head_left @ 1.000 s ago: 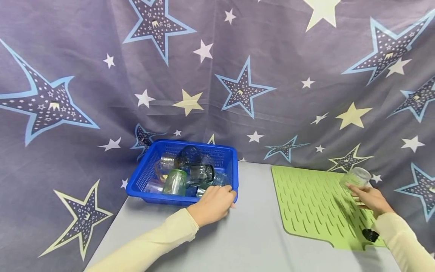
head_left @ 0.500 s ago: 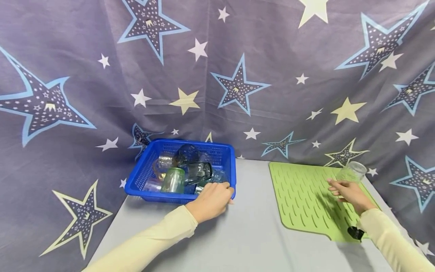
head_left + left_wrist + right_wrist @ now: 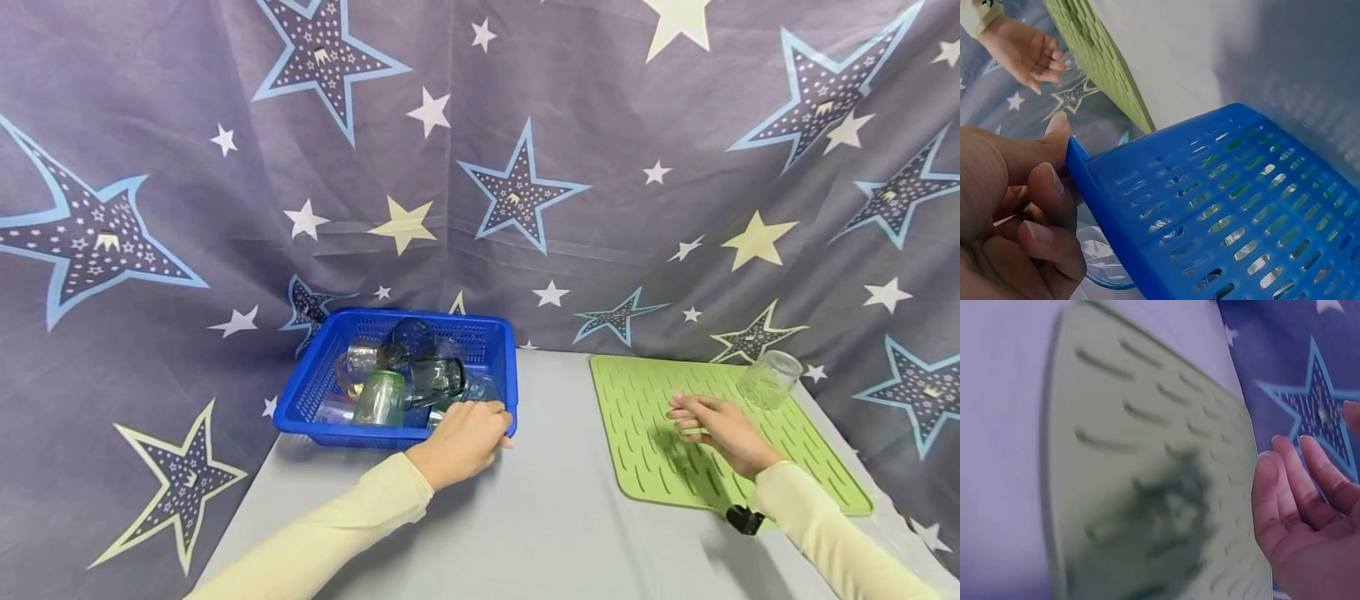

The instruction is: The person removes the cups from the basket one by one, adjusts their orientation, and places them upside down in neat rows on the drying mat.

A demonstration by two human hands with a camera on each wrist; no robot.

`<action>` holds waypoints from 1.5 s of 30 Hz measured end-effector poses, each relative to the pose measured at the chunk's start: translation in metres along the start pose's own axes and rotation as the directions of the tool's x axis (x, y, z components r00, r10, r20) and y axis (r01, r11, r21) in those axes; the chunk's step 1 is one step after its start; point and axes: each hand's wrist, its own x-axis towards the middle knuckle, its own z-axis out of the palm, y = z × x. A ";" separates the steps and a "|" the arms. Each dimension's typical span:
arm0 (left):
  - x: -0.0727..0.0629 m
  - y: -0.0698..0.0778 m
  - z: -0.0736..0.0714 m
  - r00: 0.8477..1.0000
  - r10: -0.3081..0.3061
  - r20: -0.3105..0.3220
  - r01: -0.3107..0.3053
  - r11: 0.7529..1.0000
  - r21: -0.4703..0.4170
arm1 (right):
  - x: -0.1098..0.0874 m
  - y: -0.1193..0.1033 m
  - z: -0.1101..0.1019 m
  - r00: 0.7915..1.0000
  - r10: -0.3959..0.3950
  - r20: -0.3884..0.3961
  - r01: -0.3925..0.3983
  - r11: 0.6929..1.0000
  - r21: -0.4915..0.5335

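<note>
Starry purple-grey curtain (image 3: 615,125) behind a pale table (image 3: 555,517): one glass on a mat, more in a basket

At left on the table, a blue plastic basket (image 3: 322,432) holds jumbled glasses, among them a green-tinted glass (image 3: 380,398) and a dark glass (image 3: 437,381) lying on its side. The person's left hand (image 3: 461,442) pinches the rim at the near right corner, thumb against curled fingers. At right, a clear glass (image 3: 770,381) stands at the far right of a green ridged mat (image 3: 630,417); which end is up is hard to tell. The right hand (image 3: 722,429) hovers over the mat, fingers loosely bent and apart from the thumb, holding nothing.

This looks like a pause between transfers, with one glass set down. Fetching another would call for the right hand to cross leftward and lift one cleanly from the pile. In the way: the left hand covering the near right corner, the raised rim, and glasses crowded together.
</note>
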 end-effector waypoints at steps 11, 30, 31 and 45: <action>-0.001 0.001 -0.002 1.000 -0.005 -0.010 0.004 1.000 -0.015 | 0.000 -0.017 0.053 0.997 0.003 0.081 -0.011 0.995 0.096; -0.002 -0.003 -0.005 0.999 -0.033 0.009 0.033 0.999 -0.043 | 0.005 -0.031 0.125 0.976 -0.011 0.216 -0.032 0.980 0.195; -0.003 -0.004 -0.004 0.999 -0.034 0.005 0.034 0.998 -0.047 | 0.006 -0.032 0.130 0.974 -0.014 0.224 -0.031 0.980 0.197; -0.004 -0.004 -0.005 0.997 -0.076 -0.008 0.076 0.996 -0.040 | 0.017 -0.045 0.194 0.939 -0.047 0.340 -0.046 0.964 0.262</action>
